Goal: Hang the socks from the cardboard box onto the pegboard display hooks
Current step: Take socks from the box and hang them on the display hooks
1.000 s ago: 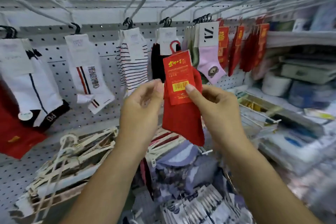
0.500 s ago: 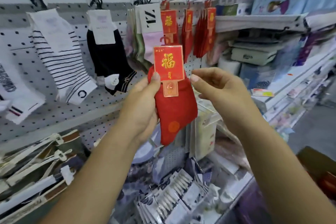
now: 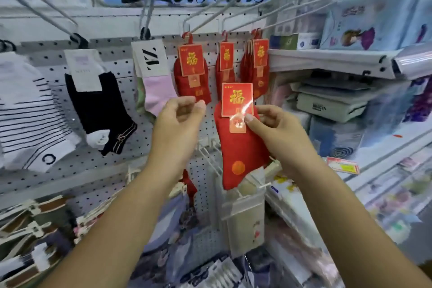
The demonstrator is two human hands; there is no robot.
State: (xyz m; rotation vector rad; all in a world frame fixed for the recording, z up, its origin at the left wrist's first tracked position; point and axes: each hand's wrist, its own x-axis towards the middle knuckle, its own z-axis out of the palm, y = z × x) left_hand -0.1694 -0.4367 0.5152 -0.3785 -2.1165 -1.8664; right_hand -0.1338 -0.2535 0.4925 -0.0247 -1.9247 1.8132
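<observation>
One sock: red sock (image 3: 240, 147), centre frame, soft, light, limp.
Grip: right hand (image 3: 275, 133) pinches its stiff card (image 3: 237, 99); left hand (image 3: 180, 119) empty, fingers loosely curled.

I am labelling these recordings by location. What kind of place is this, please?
Most likely a small retail shop. Packaged socks such as the red socks hang on hooks from a white pegboard, shelves beside it hold packaged goods, and a price label sits on a shelf edge.

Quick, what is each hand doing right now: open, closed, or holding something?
Left hand: loosely curled, empty, touching no sock.
Right hand: closed on the red sock, pinching it at its label card.
</observation>
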